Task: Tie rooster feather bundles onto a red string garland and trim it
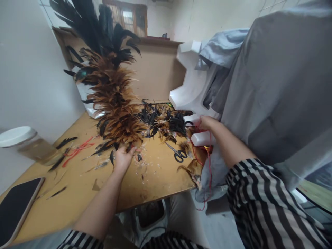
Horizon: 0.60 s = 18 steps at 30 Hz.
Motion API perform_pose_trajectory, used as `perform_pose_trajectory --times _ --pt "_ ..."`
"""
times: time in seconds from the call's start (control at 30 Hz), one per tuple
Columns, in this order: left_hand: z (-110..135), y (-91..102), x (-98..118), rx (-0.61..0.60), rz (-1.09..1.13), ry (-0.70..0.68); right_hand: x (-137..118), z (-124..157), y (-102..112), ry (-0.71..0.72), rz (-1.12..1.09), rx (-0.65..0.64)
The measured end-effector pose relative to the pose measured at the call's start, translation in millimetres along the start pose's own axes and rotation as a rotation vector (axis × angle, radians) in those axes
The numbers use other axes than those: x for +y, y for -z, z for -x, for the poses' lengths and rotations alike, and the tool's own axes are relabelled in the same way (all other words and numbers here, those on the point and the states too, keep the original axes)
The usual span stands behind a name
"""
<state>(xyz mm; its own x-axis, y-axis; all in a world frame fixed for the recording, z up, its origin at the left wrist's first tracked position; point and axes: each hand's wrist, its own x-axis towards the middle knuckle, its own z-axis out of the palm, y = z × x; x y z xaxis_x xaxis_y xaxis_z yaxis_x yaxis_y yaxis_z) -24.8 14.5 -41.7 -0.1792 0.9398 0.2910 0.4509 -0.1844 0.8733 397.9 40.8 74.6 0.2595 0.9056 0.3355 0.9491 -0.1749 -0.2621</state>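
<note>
A tall feather duster (111,90) of brown and black feathers stands slanted on the wooden table (80,186). My left hand (123,158) is closed around its lower end, at the table surface. My right hand (206,127) reaches to the table's right edge and grips a white foam block (202,138) wound with red thread (209,162); the thread trails down over the edge. A pile of loose black and brown feathers (166,122) lies between my two hands.
Black-handled scissors (177,154) lie near the pile. Red cord (77,150) and stray feathers are scattered on the left. A lidded jar (28,143) and a dark tablet (15,205) sit at the far left. White foam packing (190,86) and grey cloth (272,90) crowd the right.
</note>
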Motion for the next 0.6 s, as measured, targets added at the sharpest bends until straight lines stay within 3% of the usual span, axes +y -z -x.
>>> perform_pose_trajectory --times 0.1,0.23,0.37,0.5,0.6 --pt "2.0 0.6 5.1 0.009 -0.008 -0.002 -19.8 16.7 10.2 -0.057 0.209 -0.176" --pt "4.1 2.5 12.5 -0.009 0.045 0.056 -59.3 58.9 25.3 0.214 0.066 -0.109" --pt "3.7 2.0 11.8 -0.001 0.076 0.060 -92.7 111.7 11.8 0.440 -0.007 -0.379" --pt "0.5 -2.5 1.1 -0.004 0.193 0.091 -102.4 141.1 -5.1 0.441 0.240 -0.477" --pt "-1.1 -4.8 -5.1 -0.023 0.226 0.087 -95.0 150.4 3.5 0.402 0.273 -0.451"
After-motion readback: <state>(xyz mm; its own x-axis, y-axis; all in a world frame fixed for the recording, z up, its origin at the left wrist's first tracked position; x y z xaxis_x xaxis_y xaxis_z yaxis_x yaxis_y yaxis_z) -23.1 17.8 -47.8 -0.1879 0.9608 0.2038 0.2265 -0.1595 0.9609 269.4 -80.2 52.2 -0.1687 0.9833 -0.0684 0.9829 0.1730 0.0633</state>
